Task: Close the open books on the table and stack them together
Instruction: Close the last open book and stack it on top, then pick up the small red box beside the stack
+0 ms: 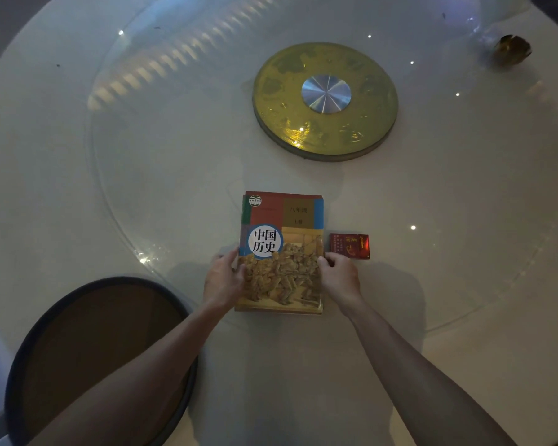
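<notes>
A stack of closed books (282, 239) lies on the round white table (142, 188), near its front edge. The top book has a red, blue and tan cover with a white circle of Chinese characters and a picture of fighting figures. Edges of other books show beneath it. My left hand (223, 278) grips the stack's left side, thumb on the cover. My right hand (339, 273) grips the right side in the same way. How many books lie under the top one is hidden.
A small red box (350, 246) lies just right of the stack, beside my right hand. A gold disc with a silver hub (325, 101) sits at the centre of a glass turntable. A round dark stool (100, 358) stands at the lower left. A brown object (512, 49) rests far right.
</notes>
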`<state>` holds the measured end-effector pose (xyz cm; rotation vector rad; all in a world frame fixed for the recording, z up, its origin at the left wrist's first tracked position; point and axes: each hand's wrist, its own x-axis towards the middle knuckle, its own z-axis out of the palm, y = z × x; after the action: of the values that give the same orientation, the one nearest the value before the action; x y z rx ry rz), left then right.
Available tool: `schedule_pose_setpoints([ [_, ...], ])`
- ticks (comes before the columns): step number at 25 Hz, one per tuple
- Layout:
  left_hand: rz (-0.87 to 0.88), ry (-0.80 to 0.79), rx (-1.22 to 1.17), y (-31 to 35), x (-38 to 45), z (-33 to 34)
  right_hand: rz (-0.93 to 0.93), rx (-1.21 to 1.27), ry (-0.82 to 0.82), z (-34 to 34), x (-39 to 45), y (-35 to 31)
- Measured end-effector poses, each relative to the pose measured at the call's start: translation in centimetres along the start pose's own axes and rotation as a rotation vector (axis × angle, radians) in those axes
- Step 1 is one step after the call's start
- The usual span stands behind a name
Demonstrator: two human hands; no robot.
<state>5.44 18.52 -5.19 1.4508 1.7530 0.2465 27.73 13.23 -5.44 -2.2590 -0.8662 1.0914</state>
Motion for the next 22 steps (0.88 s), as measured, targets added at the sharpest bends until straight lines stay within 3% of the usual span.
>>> schedule_pose_setpoints([
  [3,0.156,0.151,0.061,3.0,-0.4,0.8,-0.026,-0.045,0.197,-2.7,0.3,0.0],
  [5,0.261,0.07,0.01,6.2,-0.6,2.1,-0.053,-0.122,0.253,-4.6,1.2,0.6],
  [8,0.324,-0.182,-0.023,10.8,-0.5,5.3,-0.051,-0.292,0.076,-6.8,2.8,2.1],
  [11,0.346,-0.258,0.028,13.8,0.0,8.4,-0.107,-0.425,0.005,-8.1,3.8,3.6],
  [17,0.275,-0.293,0.182,15.8,0.7,11.8,-0.145,-0.35,0.009,-9.4,4.2,5.8],
  [20,0.236,-0.277,0.24,15.8,0.7,12.6,-0.168,-0.178,0.02,-9.2,4.5,6.0],
  [22,0.219,-0.26,0.207,15.8,0.7,12.8,-0.088,-0.031,0.063,-9.2,4.5,5.3],
])
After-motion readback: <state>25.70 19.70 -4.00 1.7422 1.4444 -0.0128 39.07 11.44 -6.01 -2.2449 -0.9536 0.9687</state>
